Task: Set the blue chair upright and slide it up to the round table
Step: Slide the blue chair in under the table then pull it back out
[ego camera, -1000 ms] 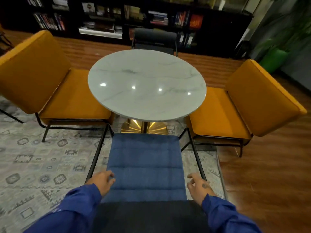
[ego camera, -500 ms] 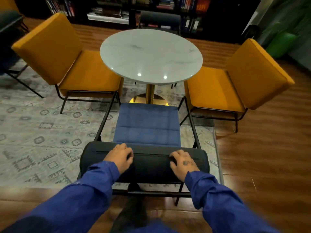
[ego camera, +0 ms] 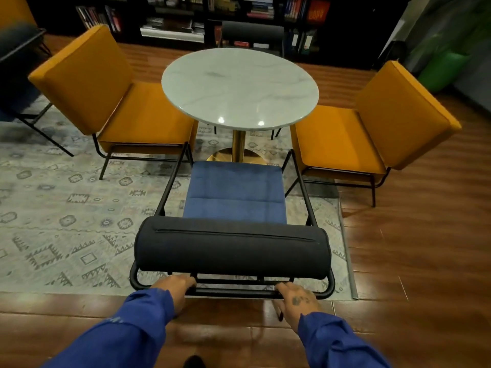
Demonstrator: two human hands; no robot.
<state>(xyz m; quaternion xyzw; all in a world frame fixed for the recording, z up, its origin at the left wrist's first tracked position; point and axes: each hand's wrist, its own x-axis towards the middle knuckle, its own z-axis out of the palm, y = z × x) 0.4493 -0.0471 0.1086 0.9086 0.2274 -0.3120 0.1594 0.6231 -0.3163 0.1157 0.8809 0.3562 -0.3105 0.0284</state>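
Note:
The blue chair [ego camera: 233, 192] stands upright on its black metal legs, with its blue seat facing the round marble table [ego camera: 239, 86] and its dark bolster backrest [ego camera: 231, 248] nearest me. The seat's front edge lies just short of the table's gold base [ego camera: 237, 152]. My left hand [ego camera: 176, 286] grips the black rear frame bar below the backrest on the left side. My right hand [ego camera: 295, 298] holds the same bar on the right. Both sleeves are blue.
Two orange chairs [ego camera: 117, 102] [ego camera: 372, 123] flank the table left and right. A dark chair [ego camera: 252, 33] sits behind the table, before black bookshelves [ego camera: 186, 14]. A patterned rug [ego camera: 66, 208] covers the floor under the set; wood floor [ego camera: 425, 248] lies right. A green object [ego camera: 441, 73] stands far right.
My hands dropped from the top of the backrest to the black frame bar below it. The view pulled back, and the chair stands slightly farther from me.

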